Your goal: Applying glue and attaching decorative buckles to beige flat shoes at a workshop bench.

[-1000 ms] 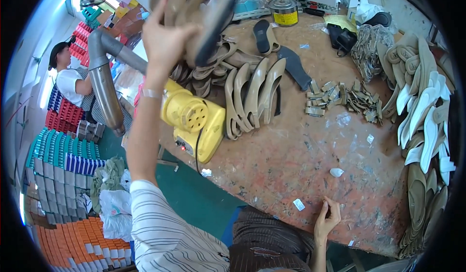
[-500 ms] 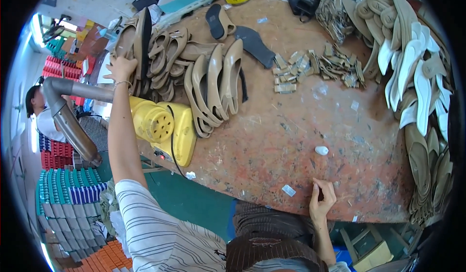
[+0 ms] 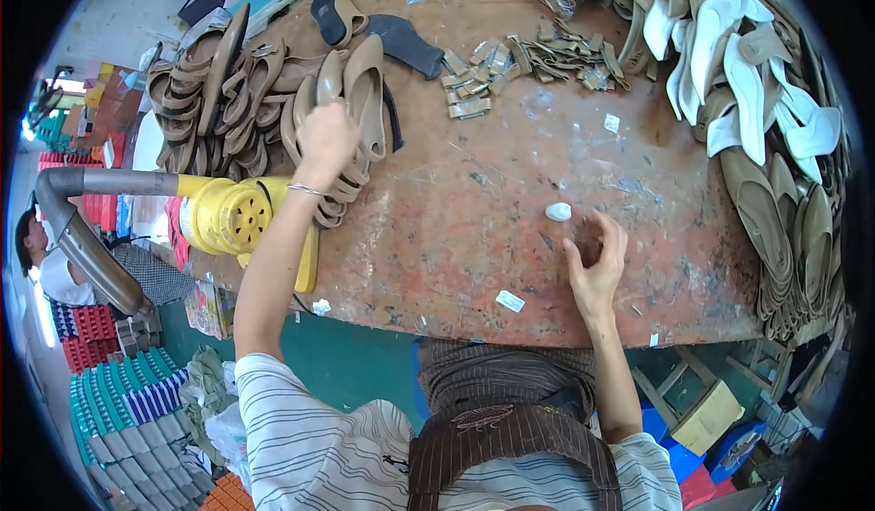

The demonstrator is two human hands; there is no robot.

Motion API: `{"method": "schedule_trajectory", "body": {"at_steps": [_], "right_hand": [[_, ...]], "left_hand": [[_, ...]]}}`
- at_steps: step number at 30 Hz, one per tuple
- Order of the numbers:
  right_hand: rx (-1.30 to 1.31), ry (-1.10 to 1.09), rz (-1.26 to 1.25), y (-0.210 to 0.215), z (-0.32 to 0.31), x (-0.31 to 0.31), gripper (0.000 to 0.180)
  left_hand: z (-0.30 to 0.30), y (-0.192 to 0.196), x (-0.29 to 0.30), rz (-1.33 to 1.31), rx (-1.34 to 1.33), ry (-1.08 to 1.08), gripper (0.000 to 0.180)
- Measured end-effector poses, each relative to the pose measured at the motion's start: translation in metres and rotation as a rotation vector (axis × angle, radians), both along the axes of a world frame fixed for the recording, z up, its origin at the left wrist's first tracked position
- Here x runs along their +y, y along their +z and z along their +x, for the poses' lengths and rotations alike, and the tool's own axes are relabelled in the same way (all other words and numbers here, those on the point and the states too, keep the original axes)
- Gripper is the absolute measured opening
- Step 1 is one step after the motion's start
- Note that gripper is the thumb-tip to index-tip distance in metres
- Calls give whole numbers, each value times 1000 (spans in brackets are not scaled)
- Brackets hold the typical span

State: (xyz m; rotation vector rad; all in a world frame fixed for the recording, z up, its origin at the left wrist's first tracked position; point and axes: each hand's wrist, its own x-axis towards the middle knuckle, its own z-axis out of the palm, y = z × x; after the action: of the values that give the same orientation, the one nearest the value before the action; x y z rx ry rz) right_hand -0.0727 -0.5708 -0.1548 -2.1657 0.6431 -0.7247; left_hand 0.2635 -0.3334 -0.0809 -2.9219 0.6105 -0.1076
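My left hand (image 3: 330, 144) is curled over a row of glossy beige shoes, closed around one beige shoe (image 3: 331, 75) in the row; its fingertips are partly hidden. Beside it on the right stands another beige shoe (image 3: 366, 92) in the same row. My right hand (image 3: 599, 260) is over the table near its front edge, thumb and fingers apart in a curve, holding nothing. Just beyond those fingers lies a small white object (image 3: 558, 211), rounded and tapered like a nozzle or cap.
A yellow machine (image 3: 239, 217) with a grey pipe stands at the table's left. More shoes (image 3: 187, 92) are piled behind it. Beige strap pieces (image 3: 538, 60) and a dark sole (image 3: 406, 44) lie farther back. White and beige shoe parts (image 3: 747, 92) heap along the right edge.
My left hand has moved right, from the left shoe pile to the glossy row. My right hand has opened and come forward toward the white object. The view has shifted.
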Motion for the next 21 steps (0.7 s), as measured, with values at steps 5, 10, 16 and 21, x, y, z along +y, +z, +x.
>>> {"method": "schedule_trajectory", "body": {"at_steps": [5, 10, 16, 21], "right_hand": [[76, 91, -19, -4, 17, -16, 50], [57, 116, -47, -9, 27, -17, 37], [39, 127, -45, -15, 33, -16, 28], [-98, 152, 444, -10, 13, -9, 19]], "left_hand": [[-49, 27, 17, -963, -232, -140, 31], [-183, 52, 35, -1429, 462, 218, 32], [-302, -29, 34, -1241, 1231, 442, 25], [-324, -9, 16, -557, 743, 111, 29]]}}
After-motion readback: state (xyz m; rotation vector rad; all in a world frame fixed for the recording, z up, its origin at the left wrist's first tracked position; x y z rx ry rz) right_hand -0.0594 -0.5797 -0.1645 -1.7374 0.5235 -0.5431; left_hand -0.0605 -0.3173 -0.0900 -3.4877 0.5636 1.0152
